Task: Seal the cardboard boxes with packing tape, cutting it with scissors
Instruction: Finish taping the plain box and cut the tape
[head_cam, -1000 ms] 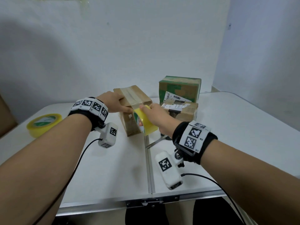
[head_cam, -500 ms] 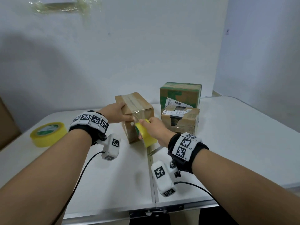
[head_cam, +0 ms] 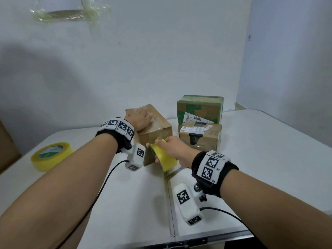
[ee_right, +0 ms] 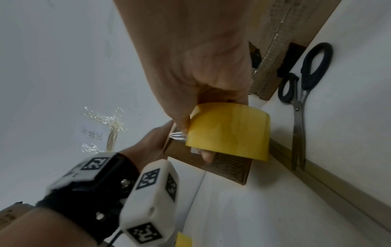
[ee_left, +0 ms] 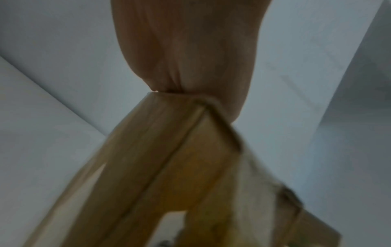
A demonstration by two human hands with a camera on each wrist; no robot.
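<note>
Head view: our left hand [head_cam: 139, 119] lies flat on the near cardboard box [head_cam: 158, 131] while our right hand [head_cam: 175, 150] grips the yellow tape roll [head_cam: 164, 158] at its front face. The scissors [ee_right: 300, 103] lie just right of that roll, handles away from us, nearer our right hand.

The left hand [head_cam: 139, 119] presses flat on the brown cardboard box [head_cam: 158, 130]; the right hand [head_cam: 177, 150] grips a yellow tape roll [head_cam: 164, 158] against its near face, above the white table [head_cam: 269, 159].
</note>
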